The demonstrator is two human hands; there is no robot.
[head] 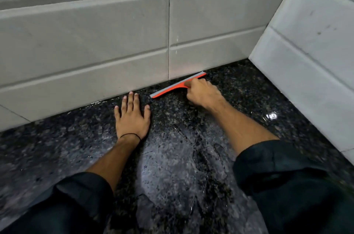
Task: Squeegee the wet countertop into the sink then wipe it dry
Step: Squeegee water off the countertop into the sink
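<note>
An orange squeegee (pixel 172 87) with a grey rubber blade lies against the foot of the back wall, blade edge along the tiles. My right hand (pixel 201 92) is closed around its handle, which is hidden inside my fist. My left hand (pixel 132 116) rests flat on the counter with fingers spread, fingertips near the wall, just left of the squeegee's end. The black speckled granite countertop (pixel 172 166) is wet, with shiny puddles and streaks between my forearms and to the right. No sink shows in this view.
Grey tiled back wall (pixel 95 38) runs across the far edge. A white tiled side wall (pixel 310 45) closes the right side, forming a corner behind the squeegee. A bright water reflection (pixel 273 115) sits near the right wall.
</note>
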